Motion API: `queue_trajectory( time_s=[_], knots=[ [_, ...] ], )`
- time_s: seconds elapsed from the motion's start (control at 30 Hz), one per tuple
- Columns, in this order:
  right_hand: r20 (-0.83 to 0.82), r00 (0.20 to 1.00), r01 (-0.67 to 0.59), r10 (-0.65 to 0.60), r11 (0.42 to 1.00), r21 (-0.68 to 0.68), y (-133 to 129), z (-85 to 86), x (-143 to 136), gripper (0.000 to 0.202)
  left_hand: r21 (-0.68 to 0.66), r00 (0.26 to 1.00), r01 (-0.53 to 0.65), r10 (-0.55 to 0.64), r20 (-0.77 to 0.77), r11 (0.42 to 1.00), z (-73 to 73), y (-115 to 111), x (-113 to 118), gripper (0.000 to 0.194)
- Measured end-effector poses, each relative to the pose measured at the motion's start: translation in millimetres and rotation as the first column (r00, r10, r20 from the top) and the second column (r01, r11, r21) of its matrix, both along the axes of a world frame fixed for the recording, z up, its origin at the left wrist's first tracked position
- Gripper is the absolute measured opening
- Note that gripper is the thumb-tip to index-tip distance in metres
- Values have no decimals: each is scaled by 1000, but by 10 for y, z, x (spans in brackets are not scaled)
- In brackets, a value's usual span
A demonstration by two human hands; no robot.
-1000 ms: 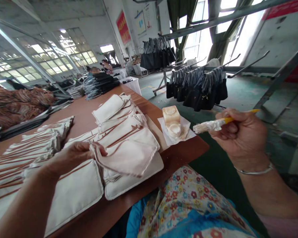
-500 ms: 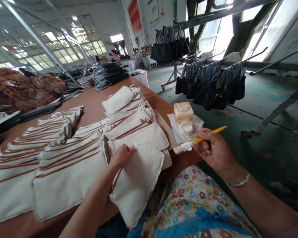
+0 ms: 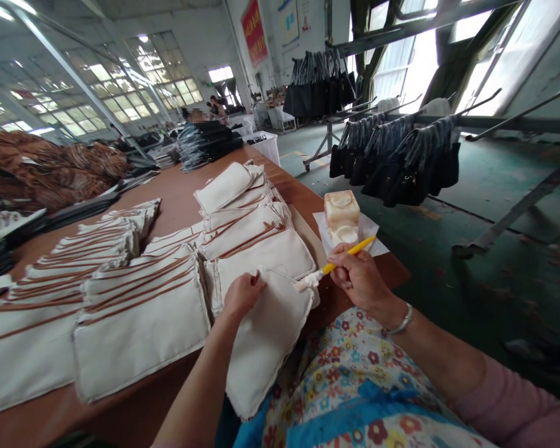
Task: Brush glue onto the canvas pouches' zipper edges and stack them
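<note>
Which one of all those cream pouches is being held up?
The pouch pinched in the left hand, slanting toward the apron, with the brush at its upper edge. The other pouches lie in overlapping rows on the table.

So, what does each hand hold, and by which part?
The left hand holds a cream panel near its top corner; the right hand grips a brush by its yellow handle.

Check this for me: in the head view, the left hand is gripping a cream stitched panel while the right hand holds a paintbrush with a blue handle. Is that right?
Not quite: the paintbrush has a yellow handle, not a blue one, as the head view shows. The left hand does grip the cream stitched panel, and the right hand holds the brush.
</note>
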State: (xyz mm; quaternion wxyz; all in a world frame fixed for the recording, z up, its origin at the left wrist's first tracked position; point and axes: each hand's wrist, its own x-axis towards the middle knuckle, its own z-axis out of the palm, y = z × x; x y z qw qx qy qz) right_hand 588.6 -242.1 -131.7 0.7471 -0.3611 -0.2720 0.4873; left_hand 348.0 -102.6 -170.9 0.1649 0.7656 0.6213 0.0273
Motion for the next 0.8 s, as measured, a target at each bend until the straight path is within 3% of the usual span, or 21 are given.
queue_trajectory(
  time_s=[0.13,0.23,0.3,0.43,0.53,0.63,0.7,0.8],
  knots=[
    [19,999,50,-51,998,25,-27,62,115,20,-15,961,138,-131,243,990,6,-212,124,35],
    [82,994,60,-66,996,71,-35,138,217,17,-40,803,244,-179,568,969,44,-404,213,42],
    [166,986,13,-31,994,110,-20,176,240,14,-61,695,299,-174,697,952,121,-515,258,39],
    [443,897,-73,0,986,147,94,187,244,16,-118,660,426,-218,719,897,372,-691,324,31],
    [576,814,-17,-80,987,161,200,181,312,16,-141,641,481,-238,729,865,502,-771,354,27],
    [491,859,65,-147,982,180,217,200,390,15,-138,612,475,-213,762,869,512,-798,378,27],
    [436,896,16,-86,987,161,175,217,397,15,-166,594,484,-184,783,859,480,-803,399,30],
    [565,823,-51,-49,986,160,112,216,378,14,-170,602,493,-194,775,854,433,-825,425,31]
  ],
)
